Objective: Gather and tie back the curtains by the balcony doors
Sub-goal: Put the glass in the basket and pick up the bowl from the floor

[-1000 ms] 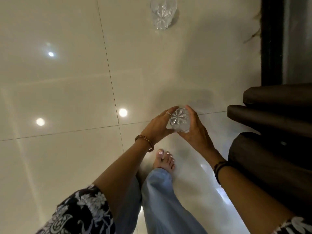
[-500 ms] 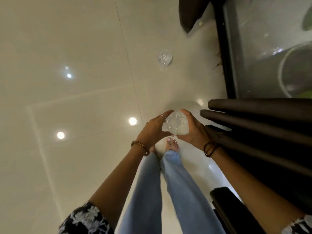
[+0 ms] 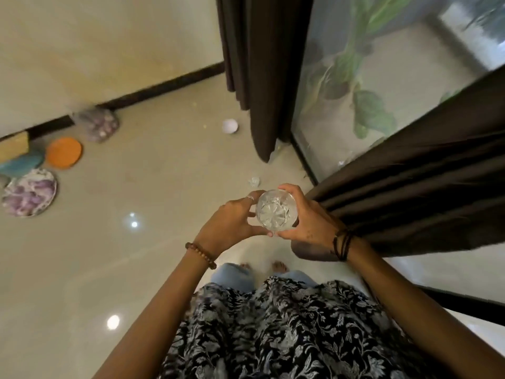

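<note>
Both hands hold a clear cut-glass tumbler (image 3: 276,210) in front of me. My left hand (image 3: 232,220) grips its left side, and my right hand (image 3: 306,217) wraps its right side. One dark brown curtain (image 3: 262,64) hangs gathered at the far side of the glass balcony door (image 3: 341,86). A second dark brown curtain (image 3: 415,187) spreads in folds just right of my right wrist. Neither hand touches a curtain.
A second clear glass (image 3: 254,181) stands on the glossy floor ahead. A white bowl (image 3: 230,125) sits near the far curtain. An orange plate (image 3: 63,152), a purple patterned plate (image 3: 29,192) and a bag (image 3: 98,124) lie along the left wall. Plants show behind the door.
The view has lifted from the floor toward the balcony door, bringing both curtains and the plates into sight. Both hands keep holding the glass.
</note>
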